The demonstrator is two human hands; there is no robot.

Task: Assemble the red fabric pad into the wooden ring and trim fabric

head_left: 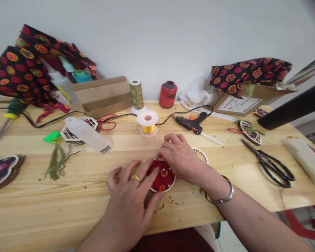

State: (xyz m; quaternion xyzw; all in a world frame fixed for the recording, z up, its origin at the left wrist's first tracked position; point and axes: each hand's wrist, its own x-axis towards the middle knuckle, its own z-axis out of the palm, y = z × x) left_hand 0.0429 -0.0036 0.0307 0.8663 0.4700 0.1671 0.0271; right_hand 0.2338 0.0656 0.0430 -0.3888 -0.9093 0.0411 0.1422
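Note:
A small round piece covered in red patterned fabric (162,176) lies on the wooden table (68,206) near its front edge. My left hand (131,196), a gold ring on one finger, lies with fingers spread and presses flat on the piece's left side. My right hand (180,157), a silver bangle on its wrist, has its fingers curled and pressed down on the piece's upper edge. A white cut-out frame (202,153) peeks out from under my right hand.
A yellow thread spool (147,123), gold spool (136,94) and red spool (168,94) stand behind. A black glue gun (193,123) and black scissors (271,164) lie right. A clear bottle (88,134), a green tassel (55,162), patterned fabric (23,70) and cardboard boxes (105,94) sit left and back.

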